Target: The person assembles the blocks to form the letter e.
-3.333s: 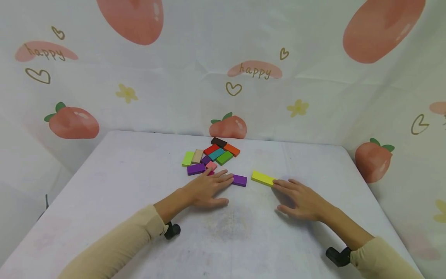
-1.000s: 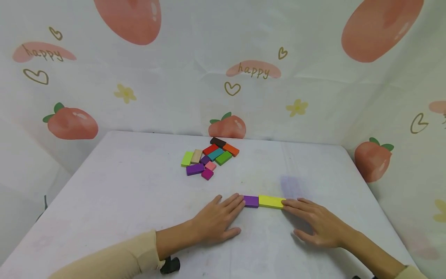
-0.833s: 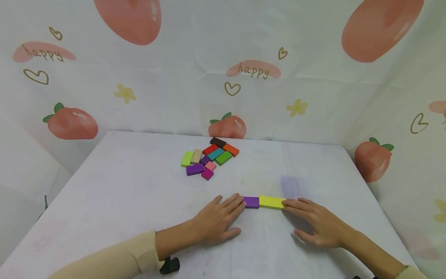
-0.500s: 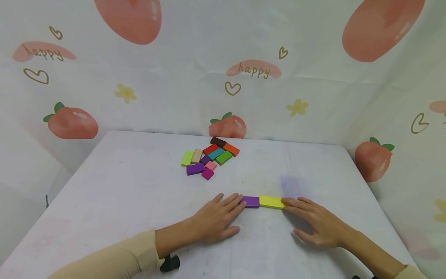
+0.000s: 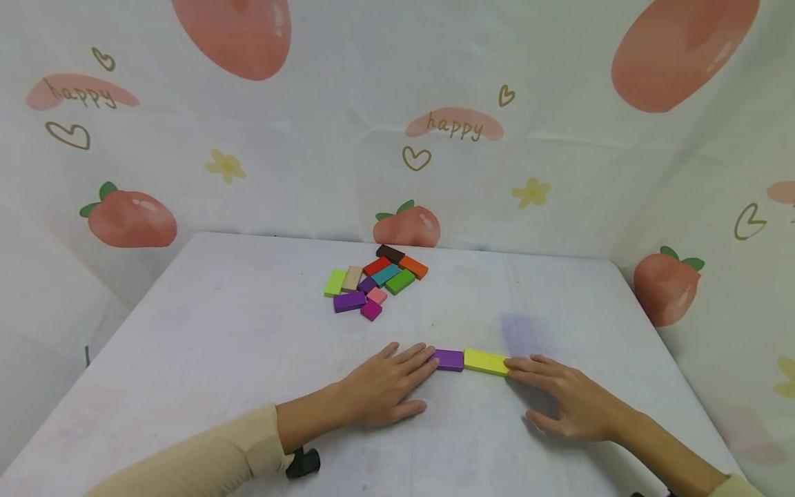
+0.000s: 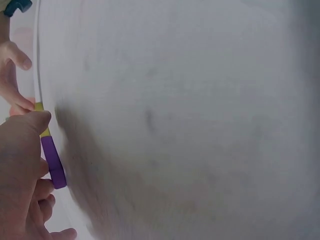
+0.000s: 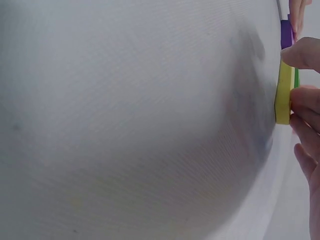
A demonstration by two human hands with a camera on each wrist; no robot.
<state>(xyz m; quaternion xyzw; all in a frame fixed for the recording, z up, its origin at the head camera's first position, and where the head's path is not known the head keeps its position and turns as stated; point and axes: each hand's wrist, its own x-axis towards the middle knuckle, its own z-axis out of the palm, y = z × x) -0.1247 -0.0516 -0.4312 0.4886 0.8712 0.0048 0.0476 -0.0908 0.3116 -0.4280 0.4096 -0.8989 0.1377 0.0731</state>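
Observation:
In the head view a flat purple block [image 5: 450, 360] and a longer yellow block [image 5: 484, 362] lie end to end on the white table, forming a short row. My left hand [image 5: 388, 386] lies with fingers straight, its fingertips on the purple block's left end. On the other side, my right hand [image 5: 562, 397] rests its extended fingertips on the yellow block's right end. Both thumbs stand off from the blocks. The left wrist view shows the purple block [image 6: 53, 162] beside the left fingers, and the right wrist view shows the yellow block [image 7: 284, 92] under the right fingertips.
Farther back lies a loose cluster of small blocks, among them a purple one [image 5: 350, 301], a magenta one [image 5: 371, 310], a green one [image 5: 400, 281] and a dark brown one [image 5: 390, 253]. A printed cloth [image 5: 310, 186] hangs behind the table's back edge.
Since the earliest frame both hands have slid the purple and yellow blocks toward me, and the gap between them has closed. Over the last second hands and blocks have barely moved.

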